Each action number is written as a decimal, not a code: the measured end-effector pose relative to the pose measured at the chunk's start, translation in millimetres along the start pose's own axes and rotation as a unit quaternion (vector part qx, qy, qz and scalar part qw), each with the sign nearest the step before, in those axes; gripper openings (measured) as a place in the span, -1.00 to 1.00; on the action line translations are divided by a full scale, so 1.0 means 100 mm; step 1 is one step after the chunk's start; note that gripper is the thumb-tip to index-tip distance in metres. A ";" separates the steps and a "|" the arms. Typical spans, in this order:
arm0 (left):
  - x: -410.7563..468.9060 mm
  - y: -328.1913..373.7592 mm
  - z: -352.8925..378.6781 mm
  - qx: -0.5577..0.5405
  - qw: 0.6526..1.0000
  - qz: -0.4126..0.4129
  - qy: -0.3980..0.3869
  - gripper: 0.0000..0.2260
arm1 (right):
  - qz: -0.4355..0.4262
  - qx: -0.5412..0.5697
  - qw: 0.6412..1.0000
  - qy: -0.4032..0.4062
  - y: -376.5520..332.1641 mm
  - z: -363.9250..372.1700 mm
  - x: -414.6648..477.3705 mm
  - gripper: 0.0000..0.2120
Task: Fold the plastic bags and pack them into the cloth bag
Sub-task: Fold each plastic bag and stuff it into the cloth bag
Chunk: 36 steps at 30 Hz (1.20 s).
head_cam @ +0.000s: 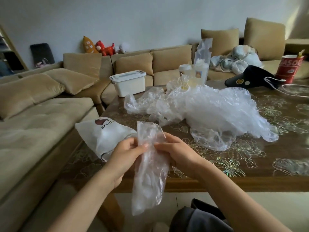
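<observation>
A clear plastic bag (pixel 149 173), folded into a long narrow strip, hangs upright over the table's near edge. My left hand (pixel 124 158) grips it from the left and my right hand (pixel 177 152) pinches it from the right, both near its upper third. Just behind my left hand, the white cloth bag (pixel 103 134) with a dark red logo lies on the table's near left corner. A loose heap of crumpled clear plastic bags (pixel 209 111) covers the middle of the table.
The brown table (pixel 250 164) has a floral cover. At its back stand a white lidded box (pixel 128 82), plastic cups (pixel 194 72), a black cap (pixel 247 77), a red cup (pixel 289 69) and a white cable. A beige sofa (pixel 41 114) wraps around the left and back.
</observation>
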<state>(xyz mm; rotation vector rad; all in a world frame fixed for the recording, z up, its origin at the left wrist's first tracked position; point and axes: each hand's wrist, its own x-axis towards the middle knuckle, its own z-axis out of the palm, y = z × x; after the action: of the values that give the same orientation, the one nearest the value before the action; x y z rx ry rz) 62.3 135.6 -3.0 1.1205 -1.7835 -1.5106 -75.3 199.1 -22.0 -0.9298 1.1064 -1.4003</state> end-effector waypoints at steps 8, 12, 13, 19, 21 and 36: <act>0.06 -0.04 -0.12 -0.159 0.981 -0.110 0.016 -0.80 | 0.019 0.019 0.998 -0.050 0.01 -0.02 0.11 -0.63; 0.00 -0.06 -0.17 -0.253 0.952 -0.147 -0.091 -0.57 | -0.015 -0.053 0.998 -0.032 0.00 0.00 0.09 -0.52; -0.01 -0.08 -0.20 -0.254 0.946 -0.147 -0.137 -0.50 | -0.021 -0.072 0.997 -0.030 0.01 0.01 0.09 -0.53; -0.04 -0.15 -0.33 -0.165 0.951 -0.153 -0.214 -0.73 | -0.039 -0.140 0.988 -0.043 0.06 0.00 0.09 -0.55; -0.02 -0.17 -0.40 -0.150 0.948 -0.165 -0.225 -0.66 | -0.042 -0.148 0.987 -0.045 0.07 0.00 0.09 -0.55; -0.08 -0.24 -0.53 -0.152 0.967 -0.169 -0.110 -0.70 | -0.125 -0.218 0.968 0.013 0.03 0.14 -0.01 -0.64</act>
<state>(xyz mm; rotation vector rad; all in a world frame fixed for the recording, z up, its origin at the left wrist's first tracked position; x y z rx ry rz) 116.3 114.7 -13.2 1.1777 -1.4720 -2.1028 -61.1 198.3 -21.4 -1.4077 1.3864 -1.3959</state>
